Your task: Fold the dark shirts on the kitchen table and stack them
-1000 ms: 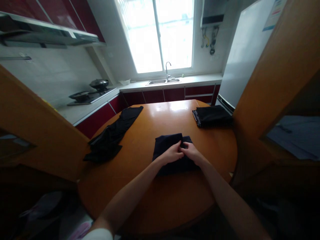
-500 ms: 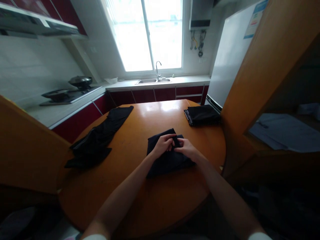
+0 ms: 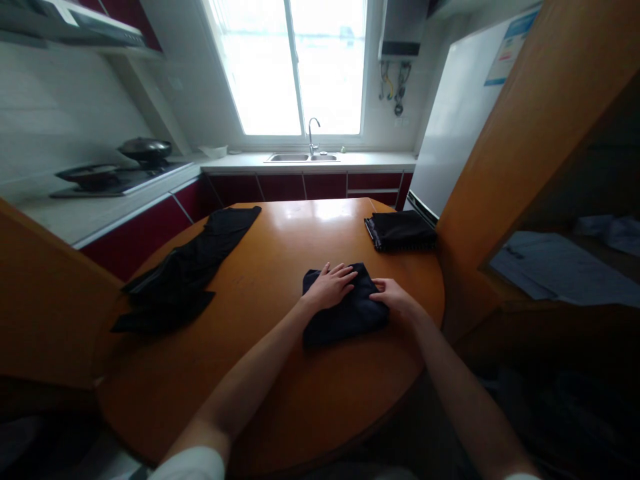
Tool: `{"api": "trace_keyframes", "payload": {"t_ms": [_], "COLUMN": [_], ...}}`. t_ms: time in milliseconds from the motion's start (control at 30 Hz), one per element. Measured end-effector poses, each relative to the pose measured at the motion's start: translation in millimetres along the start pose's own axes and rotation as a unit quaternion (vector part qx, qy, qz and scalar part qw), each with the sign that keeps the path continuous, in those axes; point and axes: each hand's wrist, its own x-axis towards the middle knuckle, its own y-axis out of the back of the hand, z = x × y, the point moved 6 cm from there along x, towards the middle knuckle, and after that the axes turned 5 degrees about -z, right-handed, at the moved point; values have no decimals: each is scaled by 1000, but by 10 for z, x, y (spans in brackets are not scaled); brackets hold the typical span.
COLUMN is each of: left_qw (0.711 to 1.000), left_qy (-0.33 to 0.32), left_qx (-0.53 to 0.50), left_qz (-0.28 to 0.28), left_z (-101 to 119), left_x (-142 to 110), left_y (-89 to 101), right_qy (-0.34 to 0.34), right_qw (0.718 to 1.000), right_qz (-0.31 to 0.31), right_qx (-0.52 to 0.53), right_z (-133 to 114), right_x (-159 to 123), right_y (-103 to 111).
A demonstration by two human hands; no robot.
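A folded navy garment (image 3: pixel 357 317) lies on the wooden table in front of me. My left hand (image 3: pixel 333 285) rests flat on its upper left part, palm down with fingers outstretched. At the garment's right edge, my right hand (image 3: pixel 393 295) has its fingers and thumb closed on the fabric. Part of the garment is hidden beneath my left hand, and the kind of garment cannot be made out in its folded state.
Black trousers (image 3: pixel 195 257) lie loosely along the left side of the round-edged wooden table (image 3: pixel 280 250). A stack of folded dark clothes (image 3: pixel 403 231) sits at the back right. Wooden posts flank the table; a sink (image 3: pixel 290 158) and a stove (image 3: pixel 127 179) stand beyond.
The right part of the garment has been folded inward, making it narrower. My left hand has flattened onto the cloth, while my right hand has shifted right to its edge.
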Motion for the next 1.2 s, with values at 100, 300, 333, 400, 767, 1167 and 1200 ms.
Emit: {"api": "trace_keyframes", "payload": {"t_ms": [100, 300, 333, 400, 767, 1167, 1200], "left_qw": [1000, 1000, 1000, 1000, 992, 908, 903], "left_qy": [0, -6, -4, -3, 84, 135, 137], "left_qx": [4, 7, 7, 8, -81, -390, -400], "left_qz": [-7, -22, -24, -27, 39, 65, 77], "left_z": [-28, -47, -50, -49, -543, -1130, -1139], "left_x": [-10, -21, -23, -22, -59, -279, -284], "left_y": [-5, -39, -52, -71, 318, 101, 93], "right_qy": [6, 50, 60, 61, 110, 74, 72], "right_qw": [1000, 990, 982, 947, 793, 794, 793], "right_qz": [-10, -26, -19, 21, 84, 92, 91], "right_qx": [-23, -128, -179, -315, -593, -597, -597], "right_z": [25, 28, 23, -4, -199, 85, 83], "right_x": [-12, -29, -38, -60, 372, 467, 465], "right_y": [-32, -50, -38, -4, -680, -572, -573]}}
